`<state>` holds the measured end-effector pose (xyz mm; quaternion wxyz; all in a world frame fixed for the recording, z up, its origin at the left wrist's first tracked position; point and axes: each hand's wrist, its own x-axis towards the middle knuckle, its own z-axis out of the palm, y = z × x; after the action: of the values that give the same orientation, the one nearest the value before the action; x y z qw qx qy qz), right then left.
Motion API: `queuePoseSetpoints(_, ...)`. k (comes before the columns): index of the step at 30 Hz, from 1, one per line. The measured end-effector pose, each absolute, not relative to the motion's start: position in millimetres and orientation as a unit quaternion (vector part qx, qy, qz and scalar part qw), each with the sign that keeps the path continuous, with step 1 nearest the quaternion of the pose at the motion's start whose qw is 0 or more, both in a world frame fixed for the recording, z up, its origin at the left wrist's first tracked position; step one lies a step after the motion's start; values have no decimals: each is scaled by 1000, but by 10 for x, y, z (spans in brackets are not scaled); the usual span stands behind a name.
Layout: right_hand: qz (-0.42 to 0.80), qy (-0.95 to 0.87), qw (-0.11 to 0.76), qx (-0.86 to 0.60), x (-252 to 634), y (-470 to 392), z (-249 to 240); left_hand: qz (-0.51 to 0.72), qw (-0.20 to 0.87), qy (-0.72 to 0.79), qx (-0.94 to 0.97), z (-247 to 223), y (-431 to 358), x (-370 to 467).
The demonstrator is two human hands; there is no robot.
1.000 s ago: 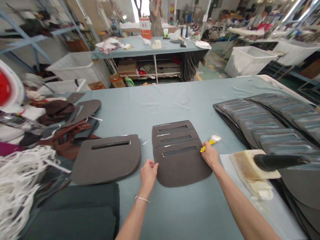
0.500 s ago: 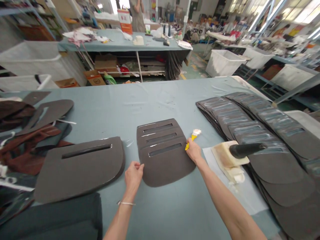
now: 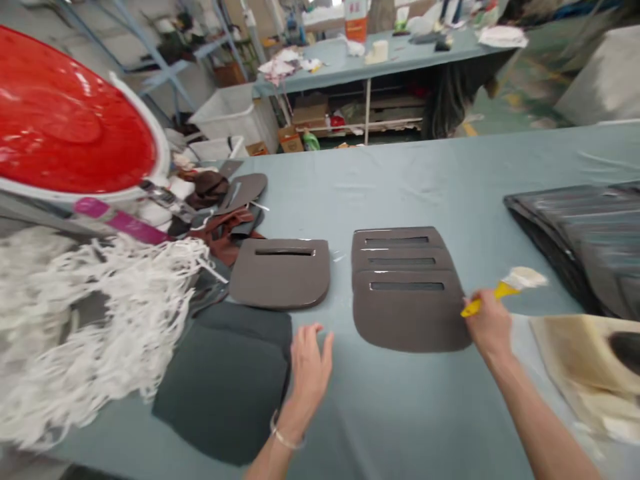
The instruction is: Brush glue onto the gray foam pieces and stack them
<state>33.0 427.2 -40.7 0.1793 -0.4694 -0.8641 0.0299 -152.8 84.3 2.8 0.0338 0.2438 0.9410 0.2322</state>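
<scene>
My right hand point(image 3: 491, 328) grips a yellow-handled brush point(image 3: 503, 291) with white-coated bristles pointing away to the right. It rests at the right edge of several overlapping dark grey slotted panels point(image 3: 405, 320). Fingers apart and holding nothing, my left hand point(image 3: 310, 360) is over the table beside the right edge of a dark green-black folded cloth or sheet stack point(image 3: 230, 380). Beyond that stack lies a pile of dark grey panels point(image 3: 280, 280) with one slot showing on top.
At right are a cream block-like container point(image 3: 575, 347) and fanned stacks of dark panels point(image 3: 565, 227). White cord-like strips point(image 3: 135, 313) heap up at left, near a red glossy basin point(image 3: 75, 127). Brown scraps point(image 3: 225, 230) lie behind. Another blue-covered table point(image 3: 390, 63) stands across the aisle.
The view has swung left. My left hand has left the slotted panels, moved toward the dark folded stack and opened its fingers. My right hand still holds the brush at the panels' right edge.
</scene>
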Motion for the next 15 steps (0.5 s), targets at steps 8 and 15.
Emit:
queuePoseSetpoints(8, 174, -888, 242, -350, 212, 3063, -345, 204, 110, 970, 71, -64, -822, -1317)
queuePoseSetpoints(15, 477, -858, 143, -129, -225, 1726, -47, 445, 270, 853, 35, 103, 155, -1242)
